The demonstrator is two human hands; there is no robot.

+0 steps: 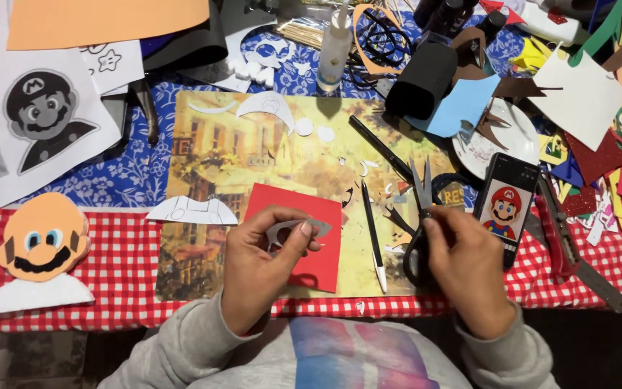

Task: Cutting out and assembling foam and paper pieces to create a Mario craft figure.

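I see a crowded craft desk (584, 284) under a red checked cloth along its near edge and a blue flowered cloth farther back, with a painted street-scene mat (282, 155) lying in the middle. My left hand (257, 270) is over the mat's near edge, thumb and fingers pinched on a small grey curved paper cut-out (298, 229), held just above a red square sheet (309, 220) that lies on the mat. My right hand (469, 270) is at the mat's near right corner, fingers curled around the handles of a pair of black scissors (420, 198); the blades point away from me and look slightly parted. Between the hands a black pen with a white end (373, 234) lies on the mat. Just right of the scissors a phone (505, 205) shows a cartoon figure in a red cap. Near the desk's near left corner sits a foam cartoon face (41, 241) with a black moustache. A glue bottle (335, 47) stands near the far edge, and coloured paper scraps (606, 155) crowd the right side.
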